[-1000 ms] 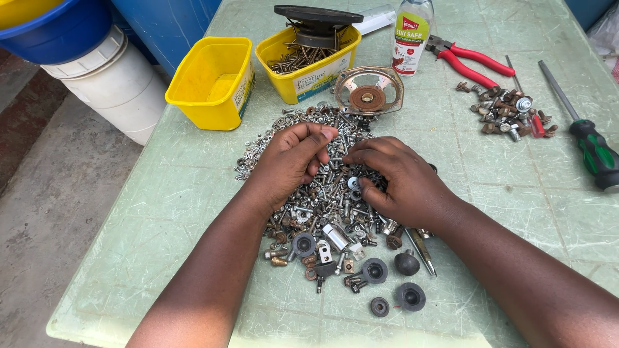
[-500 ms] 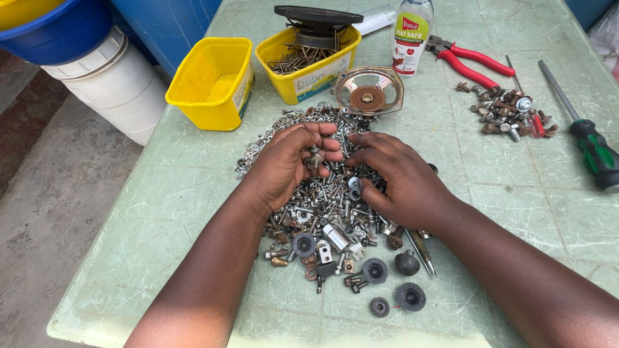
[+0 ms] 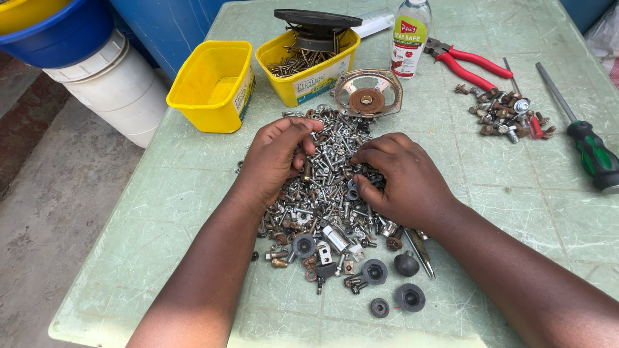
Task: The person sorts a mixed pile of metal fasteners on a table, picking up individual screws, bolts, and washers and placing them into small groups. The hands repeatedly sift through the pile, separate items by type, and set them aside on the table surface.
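A big heap of mixed screws, nuts and bolts (image 3: 329,193) lies in the middle of a pale green table (image 3: 161,200). My left hand (image 3: 274,161) rests on the heap's left side with its fingers curled inward. On the right side, my right hand (image 3: 403,177) lies on the heap with thumb and forefinger pinched down among the screws. Whether either hand has a piece between its fingers is hidden. Several black rubber feet (image 3: 409,296) and small metal fittings sit at the heap's near edge.
Behind the heap are an empty yellow tub (image 3: 216,84), a yellow tub of nails (image 3: 303,64) topped by a black speaker, a rusty speaker frame (image 3: 367,96) and a clear bottle (image 3: 411,35). Right: red pliers (image 3: 471,61), rusty bolts (image 3: 509,116), green screwdriver (image 3: 593,154). A white bucket (image 3: 116,90) stands left of the table.
My left hand's fingers curled up and drew slightly back over the heap. My right hand has stayed in nearly the same place, with its fingers working in the screws.
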